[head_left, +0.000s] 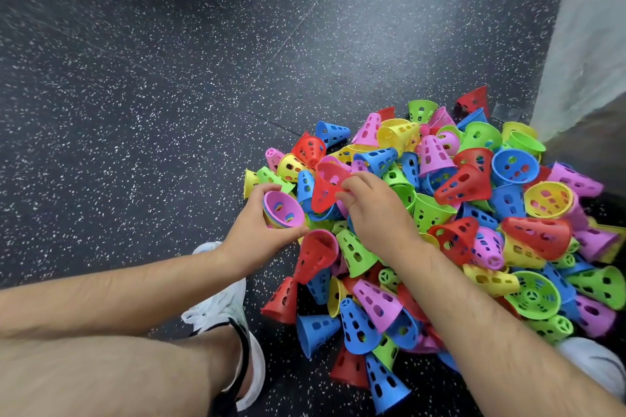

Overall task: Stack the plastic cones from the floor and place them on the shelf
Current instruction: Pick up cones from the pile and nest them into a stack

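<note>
A big heap of small perforated plastic cones (474, 213) in red, blue, green, yellow and pink lies on the dark speckled floor (152, 78) at the right. My left hand (261, 230) grips a short nested stack (283, 210) at the heap's left edge; a pink cone is innermost, its open mouth facing me. My right hand (372, 210) pinches the rim of a red cone (327, 188) and holds it tilted just right of the stack, a little above the heap. No shelf is in view.
A pale wall or post (589, 44) rises at the right behind the heap. My white shoe (223, 311) and bare leg are at the lower left, another shoe (596, 362) at the lower right. Open floor stretches left and ahead.
</note>
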A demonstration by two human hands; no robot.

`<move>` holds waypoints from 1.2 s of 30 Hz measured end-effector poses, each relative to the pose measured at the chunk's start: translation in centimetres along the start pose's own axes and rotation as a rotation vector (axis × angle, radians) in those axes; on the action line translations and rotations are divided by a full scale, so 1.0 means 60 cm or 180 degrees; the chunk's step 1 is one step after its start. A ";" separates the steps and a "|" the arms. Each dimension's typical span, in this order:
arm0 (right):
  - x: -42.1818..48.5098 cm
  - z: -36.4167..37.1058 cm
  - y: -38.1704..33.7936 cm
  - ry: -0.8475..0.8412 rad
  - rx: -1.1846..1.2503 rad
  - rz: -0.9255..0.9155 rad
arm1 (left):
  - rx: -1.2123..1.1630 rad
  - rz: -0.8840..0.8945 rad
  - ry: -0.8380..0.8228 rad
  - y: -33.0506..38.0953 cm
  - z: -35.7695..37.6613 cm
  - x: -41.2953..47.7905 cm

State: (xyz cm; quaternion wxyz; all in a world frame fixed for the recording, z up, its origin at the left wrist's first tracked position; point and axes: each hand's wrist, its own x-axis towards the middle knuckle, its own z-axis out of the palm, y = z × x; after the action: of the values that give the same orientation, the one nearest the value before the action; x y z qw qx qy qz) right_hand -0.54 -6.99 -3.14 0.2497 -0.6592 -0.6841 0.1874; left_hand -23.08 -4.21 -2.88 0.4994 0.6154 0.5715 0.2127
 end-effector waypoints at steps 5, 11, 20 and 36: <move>0.005 0.002 -0.023 0.0086 0.0152 -0.0281 | -0.0091 0.0025 -0.0007 0.004 0.008 0.002; -0.014 0.010 -0.056 -0.0556 0.0209 -0.0332 | -0.0306 0.0149 -0.0082 0.002 0.017 0.008; -0.034 0.040 -0.030 -0.1090 -0.0322 0.0404 | 0.0296 -0.0042 -0.0196 -0.055 0.007 -0.007; -0.044 0.044 -0.027 -0.0287 0.0035 0.0224 | 0.0359 -0.0026 -0.0296 -0.069 0.004 -0.009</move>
State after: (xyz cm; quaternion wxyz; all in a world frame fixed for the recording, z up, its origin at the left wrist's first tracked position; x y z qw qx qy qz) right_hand -3.39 -9.50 -4.60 0.2155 -0.6724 -0.6700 0.2292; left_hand -25.06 -5.42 -6.33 0.4908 0.6495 0.5612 0.1492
